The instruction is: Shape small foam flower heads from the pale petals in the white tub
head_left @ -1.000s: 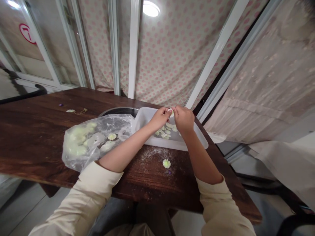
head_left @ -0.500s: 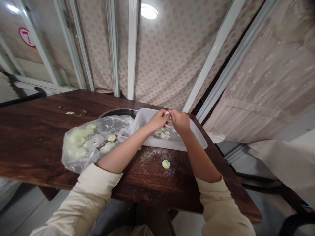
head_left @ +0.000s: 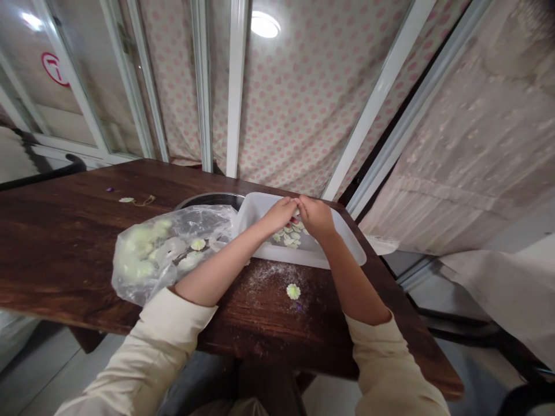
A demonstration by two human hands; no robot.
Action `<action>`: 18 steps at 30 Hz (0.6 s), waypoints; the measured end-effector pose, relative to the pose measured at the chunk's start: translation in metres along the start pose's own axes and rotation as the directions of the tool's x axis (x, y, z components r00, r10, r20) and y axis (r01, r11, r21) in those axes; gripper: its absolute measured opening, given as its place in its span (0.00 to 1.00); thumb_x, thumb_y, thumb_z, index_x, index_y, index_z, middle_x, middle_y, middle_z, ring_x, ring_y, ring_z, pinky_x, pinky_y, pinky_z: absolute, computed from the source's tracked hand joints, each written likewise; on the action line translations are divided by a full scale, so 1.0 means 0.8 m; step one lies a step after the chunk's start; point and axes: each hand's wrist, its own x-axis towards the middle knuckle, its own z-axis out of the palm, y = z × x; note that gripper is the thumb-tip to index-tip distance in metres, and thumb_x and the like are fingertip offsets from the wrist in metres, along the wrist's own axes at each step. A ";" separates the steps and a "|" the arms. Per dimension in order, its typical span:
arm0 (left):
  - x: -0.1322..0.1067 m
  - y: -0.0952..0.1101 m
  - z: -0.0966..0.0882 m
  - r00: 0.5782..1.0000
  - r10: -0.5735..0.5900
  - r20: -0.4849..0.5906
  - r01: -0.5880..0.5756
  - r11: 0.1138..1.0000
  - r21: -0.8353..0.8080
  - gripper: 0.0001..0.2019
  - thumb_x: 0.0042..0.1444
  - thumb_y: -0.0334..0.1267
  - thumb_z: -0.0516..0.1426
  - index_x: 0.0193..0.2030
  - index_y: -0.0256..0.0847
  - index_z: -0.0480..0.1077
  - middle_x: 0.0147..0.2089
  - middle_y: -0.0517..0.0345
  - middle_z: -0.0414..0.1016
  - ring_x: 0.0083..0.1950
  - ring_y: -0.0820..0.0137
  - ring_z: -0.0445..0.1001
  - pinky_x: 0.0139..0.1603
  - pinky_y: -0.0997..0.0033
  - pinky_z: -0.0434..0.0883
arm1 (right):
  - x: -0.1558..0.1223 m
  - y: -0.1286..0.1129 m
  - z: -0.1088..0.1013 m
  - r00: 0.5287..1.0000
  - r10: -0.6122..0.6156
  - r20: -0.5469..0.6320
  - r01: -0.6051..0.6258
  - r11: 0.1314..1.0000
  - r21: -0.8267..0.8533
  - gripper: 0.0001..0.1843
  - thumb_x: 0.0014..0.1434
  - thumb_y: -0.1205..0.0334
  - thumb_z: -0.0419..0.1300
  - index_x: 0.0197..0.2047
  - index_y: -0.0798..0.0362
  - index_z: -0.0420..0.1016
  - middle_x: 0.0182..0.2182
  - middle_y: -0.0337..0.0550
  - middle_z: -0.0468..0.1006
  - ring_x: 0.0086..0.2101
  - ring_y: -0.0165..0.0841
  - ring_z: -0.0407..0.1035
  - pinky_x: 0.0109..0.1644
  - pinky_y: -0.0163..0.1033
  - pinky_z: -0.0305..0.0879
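My left grip and right grip closed narrow together on a small pale piece, mostly hidden; it was above the far end of a white plastic tray of pale green flower-shaped dough pieces, on the dark wooden bench.

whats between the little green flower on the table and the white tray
In the head view, scattered white flour on the dark wooden table lies between the flower-shaped dough piece and the white plastic tray.

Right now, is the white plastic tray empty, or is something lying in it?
Not empty: the white plastic tray holds a cluster of pale green flower-shaped pieces, visible lying inside its walls.
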 end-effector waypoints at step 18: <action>0.003 -0.006 -0.002 0.993 0.106 -0.050 -0.103 0.993 0.050 0.17 0.55 0.50 0.47 0.29 0.37 0.61 0.25 0.60 0.63 0.26 0.76 0.67 0.21 0.79 0.60 | 0.002 0.007 0.004 0.987 0.140 -0.073 -0.140 0.990 0.017 0.22 0.63 0.52 0.40 0.32 0.54 0.69 0.24 0.44 0.72 0.24 0.30 0.61 0.27 0.35 0.40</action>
